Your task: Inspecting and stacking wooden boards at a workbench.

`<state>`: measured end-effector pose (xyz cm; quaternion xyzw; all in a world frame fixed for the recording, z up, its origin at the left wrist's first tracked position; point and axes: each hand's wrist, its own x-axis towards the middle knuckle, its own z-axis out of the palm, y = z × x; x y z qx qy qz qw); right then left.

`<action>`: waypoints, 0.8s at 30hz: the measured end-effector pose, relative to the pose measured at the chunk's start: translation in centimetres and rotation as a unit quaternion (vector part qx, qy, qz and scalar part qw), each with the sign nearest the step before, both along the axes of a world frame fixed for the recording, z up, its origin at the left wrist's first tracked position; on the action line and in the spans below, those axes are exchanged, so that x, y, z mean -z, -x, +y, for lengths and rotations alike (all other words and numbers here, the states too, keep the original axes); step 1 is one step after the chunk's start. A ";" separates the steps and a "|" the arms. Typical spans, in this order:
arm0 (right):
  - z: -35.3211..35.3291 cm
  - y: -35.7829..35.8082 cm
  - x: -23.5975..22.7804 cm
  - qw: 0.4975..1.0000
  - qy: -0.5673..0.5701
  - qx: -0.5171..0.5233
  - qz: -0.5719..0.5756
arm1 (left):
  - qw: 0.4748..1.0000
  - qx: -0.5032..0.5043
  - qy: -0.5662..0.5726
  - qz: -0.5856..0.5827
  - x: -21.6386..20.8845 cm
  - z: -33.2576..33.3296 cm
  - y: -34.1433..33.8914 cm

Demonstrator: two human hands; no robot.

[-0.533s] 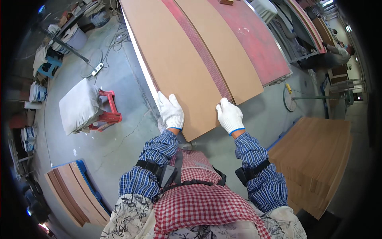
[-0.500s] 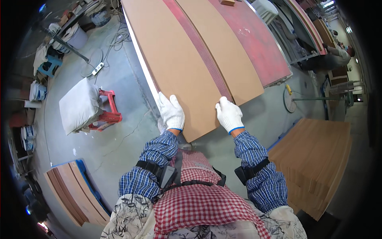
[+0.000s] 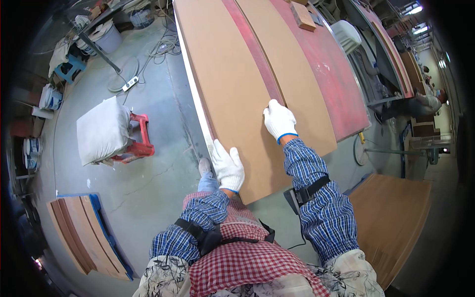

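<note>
A long brown panel (image 3: 235, 94) lies flat before me on a red-topped bench (image 3: 341, 94), its long axis running away from me and leaning left toward the far end. My gloved left hand (image 3: 228, 169) is at its left edge, closer to the near end, fingers extended, thumb spread apart. My right hand (image 3: 280, 121) sits farther along, at the right edge, beside a second panel (image 3: 302, 74); its fingers are curled, but whether they pinch the edge I cannot tell.
</note>
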<state>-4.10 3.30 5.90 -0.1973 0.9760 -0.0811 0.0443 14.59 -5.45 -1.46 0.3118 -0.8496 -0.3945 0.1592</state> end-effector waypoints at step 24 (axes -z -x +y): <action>-5.2 6.9 -0.9 0.999 -0.028 0.027 0.018 | 0.986 0.134 -0.087 -0.049 -5.6 -15.4 2.6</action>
